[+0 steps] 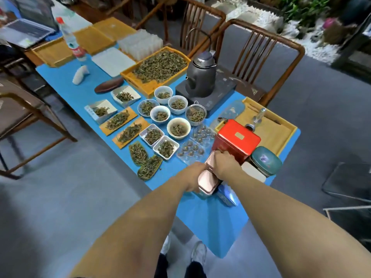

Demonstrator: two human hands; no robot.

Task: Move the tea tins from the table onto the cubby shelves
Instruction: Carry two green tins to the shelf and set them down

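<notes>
**Both hands on the pink tins at the near end of the table**

Head view. The tea tins cluster at the near right end of the blue table (66,81). Two pink tins (207,182) lie end to end, their shared long axis running from about 7 o'clock (near end) to 1 o'clock (far end), roughly in line with the forearms. The left hand (195,174) is curled against the near tin's left flank, at its 9 o'clock side; the right hand (226,162) is clamped over the junction of the two tins, fingers reaching toward the far one. Both hands appear to grip; whether each holds a separate tin or both share one cannot be told, since the far tin is largely covered. Neither hand is clearly nearer: the pair sits between them.

At 1 o'clock from the hands stands the red tin (237,138), touching or just beside the far pink tin. At 3 o'clock lies the green tin (266,160), with a white tin (254,171) just in front of it. A blue tin (227,194) lies at 5 o'clock, partly under the right wrist. The cubby shelves are not in view.

Judgement: the lift calls for a straight rise, clear of the red tin.
</notes>
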